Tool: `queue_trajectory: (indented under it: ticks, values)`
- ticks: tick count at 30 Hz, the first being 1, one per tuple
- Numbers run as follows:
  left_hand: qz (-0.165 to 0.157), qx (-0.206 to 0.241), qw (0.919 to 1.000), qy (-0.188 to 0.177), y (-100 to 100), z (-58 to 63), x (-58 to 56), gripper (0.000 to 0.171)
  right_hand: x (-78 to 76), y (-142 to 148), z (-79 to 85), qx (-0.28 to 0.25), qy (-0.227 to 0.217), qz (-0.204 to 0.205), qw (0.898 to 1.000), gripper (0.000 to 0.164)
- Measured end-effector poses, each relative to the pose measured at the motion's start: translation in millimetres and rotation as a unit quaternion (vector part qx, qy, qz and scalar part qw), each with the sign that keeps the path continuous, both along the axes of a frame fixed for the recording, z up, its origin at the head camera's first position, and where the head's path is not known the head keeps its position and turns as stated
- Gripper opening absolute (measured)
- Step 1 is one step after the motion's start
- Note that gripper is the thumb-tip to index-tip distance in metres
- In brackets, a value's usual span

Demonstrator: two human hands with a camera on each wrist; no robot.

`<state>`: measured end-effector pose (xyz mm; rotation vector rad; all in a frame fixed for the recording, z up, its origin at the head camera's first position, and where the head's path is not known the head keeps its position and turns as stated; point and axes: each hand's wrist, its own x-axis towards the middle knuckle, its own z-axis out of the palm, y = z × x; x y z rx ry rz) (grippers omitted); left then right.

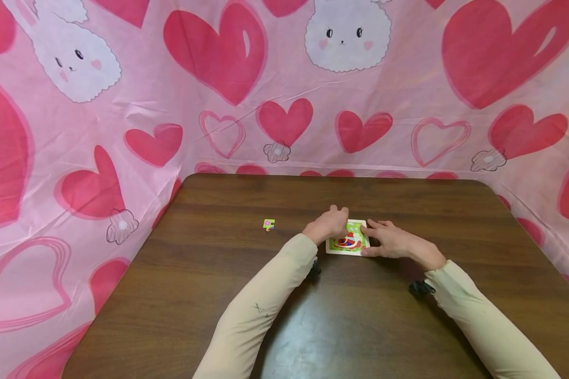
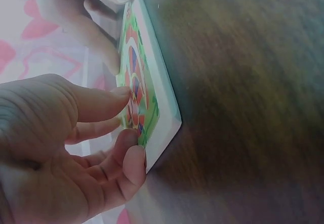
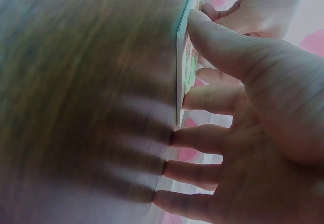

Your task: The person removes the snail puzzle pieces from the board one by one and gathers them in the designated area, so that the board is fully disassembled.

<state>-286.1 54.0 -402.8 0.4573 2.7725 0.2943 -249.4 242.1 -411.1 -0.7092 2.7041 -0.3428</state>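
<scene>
A small square jigsaw puzzle with a white frame lies flat on the wooden table. Its picture shows a red and blue spiral shape on green. My left hand is over its left side; in the left wrist view the thumb and fingertips touch its face and edge. My right hand is at the right side. Its thumb rests on the frame, the index finger touches the edge, and the other fingertips stand spread on the table. Part of the puzzle is hidden under the left hand.
One loose jigsaw piece, green and yellow with a pink spot, lies on the table to the left of the puzzle. A pink cloth with hearts and rabbits hangs behind the table and along its sides.
</scene>
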Motion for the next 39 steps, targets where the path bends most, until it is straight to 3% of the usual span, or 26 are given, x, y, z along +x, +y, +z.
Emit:
queue_trajectory:
  ticks: [16,27,39]
  values:
    - [-0.006,0.017,0.9998,0.013,1.9,0.0,1.8,0.059,-1.4,1.2,1.5,0.000,-0.006,-0.003,1.000,0.082]
    - [-0.034,0.036,0.9980,0.038,-3.0,-2.4,1.6,0.025,0.4,0.3,0.2,-0.003,-0.001,0.000,1.000,0.081]
    - [-0.078,0.042,0.9942,0.061,-5.8,2.6,-3.7,0.019,1.5,0.5,1.5,-0.006,0.007,0.002,1.000,0.079]
